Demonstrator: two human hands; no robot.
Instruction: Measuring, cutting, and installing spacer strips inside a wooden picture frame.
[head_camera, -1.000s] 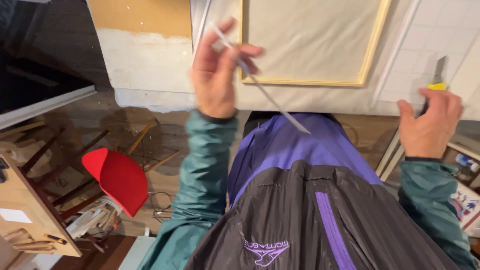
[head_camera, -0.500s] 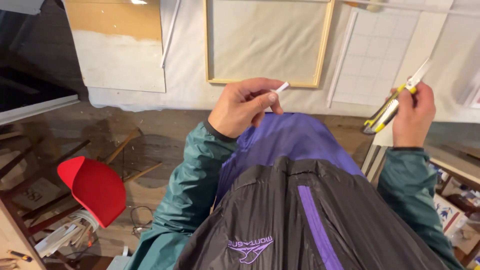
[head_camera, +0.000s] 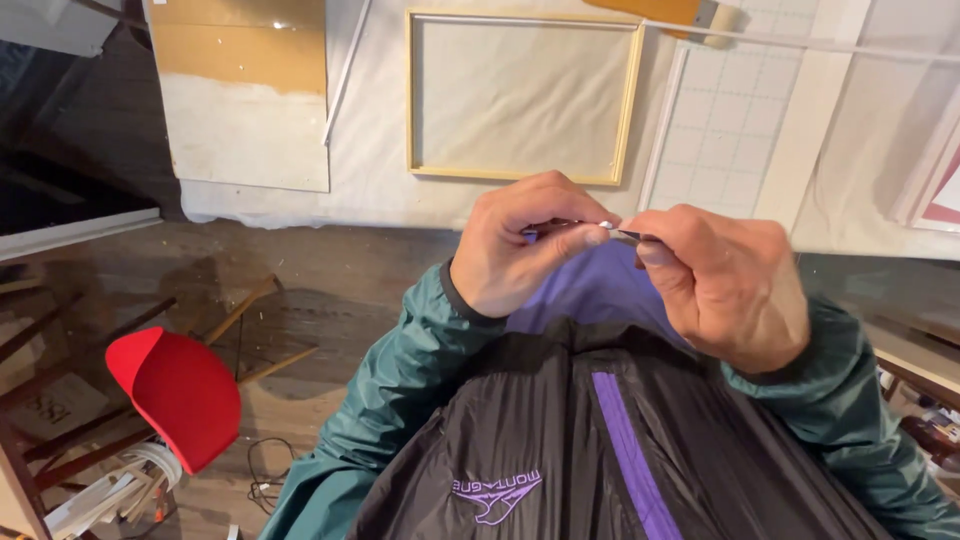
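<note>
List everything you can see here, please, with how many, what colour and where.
Small metal piece: one, silvery, pinched between both hands.
Wooden frame: one, pale yellow, on the white sheet, top centre.
White sheet: one, spread over the work surface.
Gridded mat: one, white, right of the frame.
Board: one, brown above, white below, top left.
Thin rod: one, white, between board and frame.
Red cap: one, lower left on the floor.
Wood sticks: several, brown, on the floor.
Jacket: one, black, purple and teal, bottom.
Left hand: one, centre.
Right hand: one, right of centre.
</note>
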